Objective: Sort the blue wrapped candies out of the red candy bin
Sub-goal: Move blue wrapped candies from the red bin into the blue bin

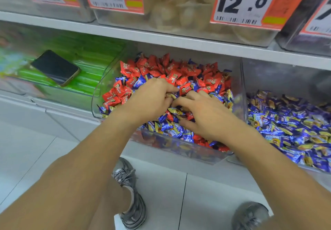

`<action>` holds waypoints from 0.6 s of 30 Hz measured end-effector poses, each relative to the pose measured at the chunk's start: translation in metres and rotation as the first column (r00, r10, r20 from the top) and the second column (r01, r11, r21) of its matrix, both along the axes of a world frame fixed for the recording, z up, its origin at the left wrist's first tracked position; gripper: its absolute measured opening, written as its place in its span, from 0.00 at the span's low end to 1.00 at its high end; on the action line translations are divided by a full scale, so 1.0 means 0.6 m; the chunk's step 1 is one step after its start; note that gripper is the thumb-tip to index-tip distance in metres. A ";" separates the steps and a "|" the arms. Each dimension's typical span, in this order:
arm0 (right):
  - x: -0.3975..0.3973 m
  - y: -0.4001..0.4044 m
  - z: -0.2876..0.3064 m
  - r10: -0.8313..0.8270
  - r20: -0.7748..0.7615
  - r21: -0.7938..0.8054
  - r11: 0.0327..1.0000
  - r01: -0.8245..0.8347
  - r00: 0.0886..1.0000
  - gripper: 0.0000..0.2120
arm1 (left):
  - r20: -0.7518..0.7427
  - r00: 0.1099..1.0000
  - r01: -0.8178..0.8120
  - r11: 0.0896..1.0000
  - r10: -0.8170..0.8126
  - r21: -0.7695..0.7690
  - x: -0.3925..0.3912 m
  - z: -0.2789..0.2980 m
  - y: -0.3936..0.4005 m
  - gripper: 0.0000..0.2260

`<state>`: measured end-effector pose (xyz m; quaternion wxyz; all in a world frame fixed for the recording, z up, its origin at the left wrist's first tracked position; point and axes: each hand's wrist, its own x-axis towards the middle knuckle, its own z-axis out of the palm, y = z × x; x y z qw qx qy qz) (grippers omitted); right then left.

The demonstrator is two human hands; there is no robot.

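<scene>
Left hand [152,97] sits in the middle of the red candy bin [179,149], knuckles up, fingers curled down into the pile. Fingertips [170,93] pinch at a wrapper near the centre; whether it is blue or gold-ended is hard to tell under the fingers.

Right hand [206,115], at 4 o'clock of the left and nearly touching it, lies flatter: fingers spread and only lightly bent, resting on blue wrapped candies [172,129], thumb toward the front edge. It presses rather than grips.

Red candies [152,68] mass at 12 o'clock of the hands, toward the bin's back; the blue ones crowd the front, from 5 to 7 o'clock, right up against the clear front wall. Pile reaches the rim there, little spare room.

Bin's curved left wall stands at 9 o'clock, its straight right wall at 3 o'clock. Past the right wall, a neighbouring bin [245,79] holds a bed of blue candies [286,126] lying low, with open space above.

At 10 o'clock, a phone [55,67] lies face up on green packs [89,79]. A shelf edge [161,38] overhangs at 12 o'clock, price tags [241,2] above it. Below, floor tiles [161,194] and two grey shoes [130,194].
</scene>
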<state>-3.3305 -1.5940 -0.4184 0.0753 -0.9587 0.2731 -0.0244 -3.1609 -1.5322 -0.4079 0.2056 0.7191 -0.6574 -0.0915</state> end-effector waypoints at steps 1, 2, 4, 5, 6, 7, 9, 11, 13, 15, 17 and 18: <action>-0.001 0.000 -0.001 0.004 0.016 -0.003 1.000 -0.004 1.000 0.19 | -0.004 1.000 -0.008 1.000 0.008 0.003 0.000 0.001 0.000 0.14; -0.002 0.001 -0.003 0.006 0.034 -0.003 1.000 -0.006 0.999 0.17 | -0.017 1.000 -0.015 1.000 0.015 0.005 0.001 0.002 0.000 0.13; -0.004 0.002 -0.004 -0.001 0.081 -0.005 1.000 0.001 0.997 0.14 | -0.027 0.999 -0.021 1.000 0.020 -0.023 0.004 0.007 0.001 0.09; -0.006 0.002 -0.002 -0.010 0.117 -0.008 1.000 0.011 0.993 0.13 | -0.027 0.999 -0.033 0.998 0.032 -0.046 0.006 0.010 0.002 0.07; -0.008 0.002 0.000 -0.024 0.165 -0.007 1.000 0.026 0.986 0.12 | -0.034 0.998 -0.050 0.997 0.048 -0.062 0.007 0.014 0.004 0.07; -0.011 0.002 0.004 -0.046 0.223 0.007 0.999 0.046 0.974 0.11 | -0.045 0.997 -0.063 0.996 0.060 -0.063 0.009 0.017 0.007 0.07; -0.016 0.003 0.011 -0.107 0.322 0.090 0.993 0.082 0.941 0.10 | -0.096 0.992 -0.083 0.996 0.079 -0.045 0.010 0.020 0.015 0.07; -0.021 0.004 0.018 -0.176 0.365 0.203 0.973 0.106 0.914 0.11 | -0.193 0.976 -0.110 0.994 0.105 -0.016 0.012 0.023 0.022 0.06; -0.026 0.007 0.025 -0.224 0.381 0.294 0.949 0.112 0.897 0.12 | -0.292 0.951 -0.100 0.995 0.099 0.014 0.012 0.026 0.028 0.07; -0.029 0.009 0.032 -0.261 0.401 0.356 0.927 0.113 0.878 0.10 | -0.334 0.940 -0.065 0.997 0.072 0.032 0.012 0.025 0.029 0.07; -0.030 0.012 0.037 -0.309 0.448 0.387 0.913 0.130 0.839 0.09 | -0.299 0.953 -0.038 0.998 0.053 0.055 0.009 0.021 0.026 0.05; -0.029 0.013 0.038 -0.335 0.476 0.395 0.907 0.143 0.813 0.08 | -0.260 0.965 -0.024 0.998 0.041 0.066 0.006 0.019 0.023 0.06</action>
